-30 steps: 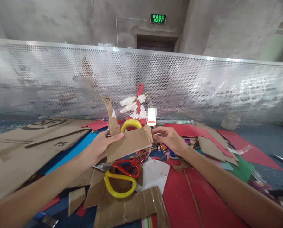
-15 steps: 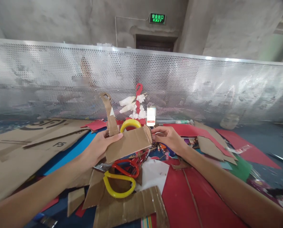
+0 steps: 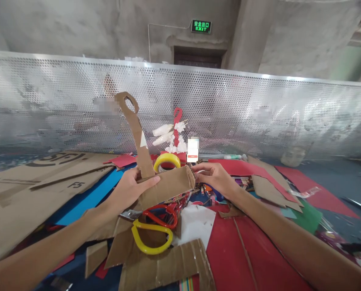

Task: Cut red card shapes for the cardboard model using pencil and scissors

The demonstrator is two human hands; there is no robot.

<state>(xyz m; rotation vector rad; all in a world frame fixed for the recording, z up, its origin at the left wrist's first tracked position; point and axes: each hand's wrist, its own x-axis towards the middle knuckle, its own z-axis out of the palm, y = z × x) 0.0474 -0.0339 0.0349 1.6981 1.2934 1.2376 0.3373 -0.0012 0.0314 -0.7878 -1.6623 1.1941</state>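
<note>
A folded cardboard base [image 3: 168,184] is held between my two hands above the littered table. From its left end rises a cardboard upright [image 3: 134,129] with an oval hole at the top and a white patch lower down. My left hand [image 3: 134,186] grips the left end, thumb laid over the front face. At the other end, my right hand [image 3: 213,176] pinches the right edge with its fingertips. Behind the base stands a yellow tape roll [image 3: 167,158]. Below it lie scissors [image 3: 153,242] with a yellow handle loop and a red one, partly over cardboard scraps.
A red paper stand with white flowers [image 3: 176,133] and a phone [image 3: 193,149] stand at the back. Large cardboard [image 3: 25,194] covers the left. Red sheets [image 3: 243,250] lie in front right, with a glass jar [image 3: 292,155] farther back. A perforated metal screen [image 3: 229,105] bounds the table.
The cardboard piece has tilted so its holed upright reaches higher and farther left. The base now shows more of its top edge, and both hands keep hold of it.
</note>
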